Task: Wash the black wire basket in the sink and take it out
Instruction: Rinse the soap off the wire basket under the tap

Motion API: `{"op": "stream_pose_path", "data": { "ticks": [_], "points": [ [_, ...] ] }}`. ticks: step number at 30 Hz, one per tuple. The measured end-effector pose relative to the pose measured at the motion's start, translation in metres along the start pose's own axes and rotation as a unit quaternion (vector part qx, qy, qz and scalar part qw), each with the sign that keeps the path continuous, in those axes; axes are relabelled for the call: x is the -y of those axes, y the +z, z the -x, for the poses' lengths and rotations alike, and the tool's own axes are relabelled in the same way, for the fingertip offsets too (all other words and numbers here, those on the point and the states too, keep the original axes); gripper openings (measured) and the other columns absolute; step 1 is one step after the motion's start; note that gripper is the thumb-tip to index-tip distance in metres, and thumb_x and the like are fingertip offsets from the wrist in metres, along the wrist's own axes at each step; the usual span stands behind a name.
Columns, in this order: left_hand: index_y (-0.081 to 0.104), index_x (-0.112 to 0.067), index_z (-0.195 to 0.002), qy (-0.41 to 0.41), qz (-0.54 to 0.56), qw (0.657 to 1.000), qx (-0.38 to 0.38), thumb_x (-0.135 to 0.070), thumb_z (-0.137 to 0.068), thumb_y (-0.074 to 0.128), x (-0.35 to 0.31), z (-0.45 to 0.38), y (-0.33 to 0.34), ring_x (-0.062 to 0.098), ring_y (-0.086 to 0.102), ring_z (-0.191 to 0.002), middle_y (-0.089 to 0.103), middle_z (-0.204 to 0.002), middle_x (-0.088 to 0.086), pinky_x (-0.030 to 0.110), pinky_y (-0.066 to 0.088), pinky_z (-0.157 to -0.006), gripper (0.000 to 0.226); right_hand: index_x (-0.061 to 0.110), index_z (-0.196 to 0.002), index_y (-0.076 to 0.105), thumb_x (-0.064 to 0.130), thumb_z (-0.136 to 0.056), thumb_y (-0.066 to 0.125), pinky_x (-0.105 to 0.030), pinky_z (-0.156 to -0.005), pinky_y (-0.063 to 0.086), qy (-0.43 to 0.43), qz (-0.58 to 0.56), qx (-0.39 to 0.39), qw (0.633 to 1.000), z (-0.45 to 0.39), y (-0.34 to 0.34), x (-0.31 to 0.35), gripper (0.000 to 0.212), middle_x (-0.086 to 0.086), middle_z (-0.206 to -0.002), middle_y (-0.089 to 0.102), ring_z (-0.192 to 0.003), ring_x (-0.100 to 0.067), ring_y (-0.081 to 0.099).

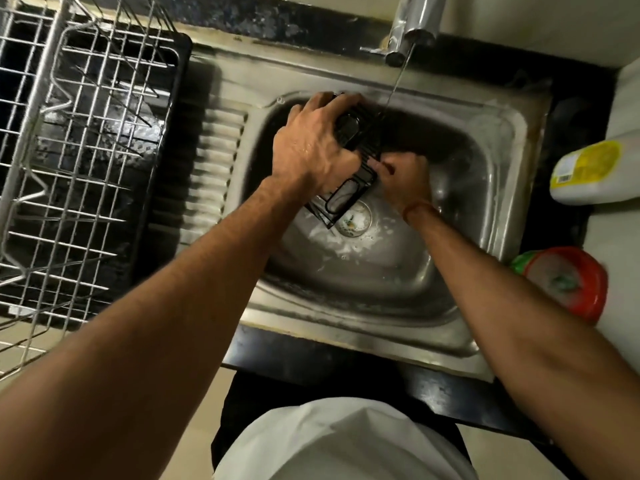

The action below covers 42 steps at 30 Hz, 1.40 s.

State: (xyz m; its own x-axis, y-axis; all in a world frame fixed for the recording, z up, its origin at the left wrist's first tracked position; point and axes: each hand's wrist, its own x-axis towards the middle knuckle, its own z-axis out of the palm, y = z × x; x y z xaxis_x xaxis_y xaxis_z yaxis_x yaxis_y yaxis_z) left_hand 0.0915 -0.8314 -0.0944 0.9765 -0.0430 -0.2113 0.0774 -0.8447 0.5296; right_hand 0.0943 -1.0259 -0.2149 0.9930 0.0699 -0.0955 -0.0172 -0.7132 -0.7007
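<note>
Closest to me is the front rim of the steel sink [363, 344], set in a dark counter, with my white shirt [346, 445] below it. My two bare forearms reach out over the basin, where patches of white suds lie around the drain strainer [356, 221]. Above that drain I hold the black wire basket [353, 181], tilted, its lower end near the strainer and its upper end up by the back of the bowl. My left hand [311, 147] wraps over the basket's top from the left, fingers curled round the wires at its far edge. My right hand [403, 181] is at the basket's right side, fingers bent against the wires; whether they pinch a wire or only rub it I cannot tell. An orange thread circles my right wrist. A thin stream of water falls from the chrome tap [412, 26] to just past the basket's far end. On the left a metal dish rack [79, 140] stands on a black tray. On the right ledge stand a red tub [571, 282] and, farther back, a yellow-and-white bottle [585, 171] lying on its side.
</note>
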Motion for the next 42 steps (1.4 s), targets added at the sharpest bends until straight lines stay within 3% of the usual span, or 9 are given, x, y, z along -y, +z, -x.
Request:
{"op": "stream_pose_path", "data": {
  "ticks": [4, 10, 13, 16, 20, 25, 32, 37, 42],
  "points": [
    [0.047, -0.053, -0.152, -0.005, 0.001, 1.0, -0.019, -0.066, -0.079, 0.058, 0.004, -0.007, 0.008, 0.025, 0.05, -0.136, 0.053, -0.149, -0.009, 0.045, 0.051, -0.105, 0.075, 0.025, -0.099, 0.08, 0.038, -0.104, 0.067, -0.016, -0.057, 0.047, -0.027, -0.115, -0.069, 0.991, -0.003, -0.003, 0.023, 0.019, 0.015, -0.075, 0.072, -0.065, 0.0, 0.065],
    [0.046, -0.055, -0.151, 0.007, -0.003, 1.0, -0.025, -0.075, -0.079, 0.056, 0.008, -0.007, 0.014, 0.024, 0.049, -0.136, 0.052, -0.15, -0.009, 0.042, 0.047, -0.104, 0.075, 0.02, -0.059, 0.058, 0.038, -0.098, 0.07, -0.03, -0.054, 0.036, 0.104, -0.061, -0.041, 0.992, 0.002, 0.043, -0.027, 0.045, 0.006, -0.055, 0.053, -0.052, -0.002, 0.042],
    [0.049, -0.05, -0.152, 0.023, -0.004, 0.999, -0.044, -0.077, -0.077, 0.047, 0.009, 0.004, 0.015, 0.025, 0.049, -0.134, 0.054, -0.151, -0.006, 0.041, 0.047, -0.106, 0.079, 0.029, -0.067, 0.07, 0.031, -0.093, 0.077, -0.019, -0.061, 0.045, 0.142, -0.069, 0.015, 0.987, -0.011, 0.049, -0.045, 0.027, 0.015, -0.061, 0.06, -0.06, 0.005, 0.055],
    [0.049, -0.046, -0.155, 0.031, -0.001, 0.997, -0.066, -0.07, -0.076, 0.049, 0.014, 0.018, 0.017, 0.024, 0.047, -0.135, 0.05, -0.157, -0.003, 0.037, 0.043, -0.105, 0.082, 0.015, -0.109, 0.078, 0.016, -0.096, 0.077, -0.033, -0.086, 0.064, 0.261, -0.267, 0.052, 0.926, -0.021, 0.056, -0.047, 0.013, 0.002, -0.095, 0.078, -0.093, -0.016, 0.077],
    [0.048, -0.046, -0.156, 0.025, 0.02, 0.996, -0.078, -0.061, -0.073, 0.052, 0.014, 0.032, 0.023, 0.025, 0.045, -0.136, 0.045, -0.162, -0.001, 0.04, 0.042, -0.105, 0.084, -0.003, -0.12, 0.067, 0.01, -0.096, 0.076, -0.038, -0.088, 0.064, 0.377, -0.377, 0.082, 0.842, -0.007, 0.059, -0.047, 0.028, -0.018, -0.106, 0.077, -0.086, -0.026, 0.079],
    [0.045, -0.049, -0.157, 0.013, 0.02, 0.997, -0.069, -0.07, -0.069, 0.043, 0.003, 0.03, 0.021, 0.026, 0.043, -0.139, 0.041, -0.165, -0.001, 0.043, 0.04, -0.107, 0.091, 0.017, -0.106, 0.079, 0.019, -0.089, 0.084, -0.006, -0.072, 0.054, 0.216, -0.091, -0.054, 0.971, -0.009, 0.042, -0.026, 0.017, 0.011, -0.094, 0.076, -0.085, -0.002, 0.071],
    [0.048, -0.047, -0.155, 0.03, 0.041, 0.996, -0.078, -0.061, -0.078, 0.056, 0.005, 0.018, 0.023, 0.025, 0.049, -0.133, 0.049, -0.158, -0.005, 0.047, 0.05, -0.106, 0.079, 0.014, -0.115, 0.08, 0.005, -0.085, 0.07, -0.023, -0.093, 0.059, -0.125, -0.122, -0.178, 0.968, -0.009, -0.013, 0.064, 0.033, 0.006, -0.112, 0.079, -0.104, -0.002, 0.073],
    [0.053, -0.048, -0.15, 0.026, 0.086, 0.99, -0.105, -0.046, -0.075, 0.065, 0.028, 0.012, 0.02, 0.02, 0.052, -0.136, 0.055, -0.151, -0.009, 0.047, 0.051, -0.111, 0.076, 0.016, -0.122, 0.075, 0.024, -0.106, 0.061, -0.013, -0.088, 0.054, -0.053, -0.13, -0.049, 0.989, -0.009, 0.008, 0.038, 0.023, 0.018, -0.108, 0.074, -0.101, 0.012, 0.067],
    [0.056, -0.048, -0.148, 0.037, 0.091, 0.99, -0.097, -0.05, -0.077, 0.068, 0.025, 0.004, 0.015, 0.016, 0.053, -0.136, 0.058, -0.149, -0.011, 0.044, 0.05, -0.113, 0.072, 0.024, -0.078, 0.067, 0.028, -0.104, 0.064, -0.019, -0.068, 0.043, 0.077, -0.033, 0.066, 0.994, -0.024, 0.016, -0.014, 0.027, 0.014, -0.069, 0.059, -0.064, 0.003, 0.053]
  ]
}}
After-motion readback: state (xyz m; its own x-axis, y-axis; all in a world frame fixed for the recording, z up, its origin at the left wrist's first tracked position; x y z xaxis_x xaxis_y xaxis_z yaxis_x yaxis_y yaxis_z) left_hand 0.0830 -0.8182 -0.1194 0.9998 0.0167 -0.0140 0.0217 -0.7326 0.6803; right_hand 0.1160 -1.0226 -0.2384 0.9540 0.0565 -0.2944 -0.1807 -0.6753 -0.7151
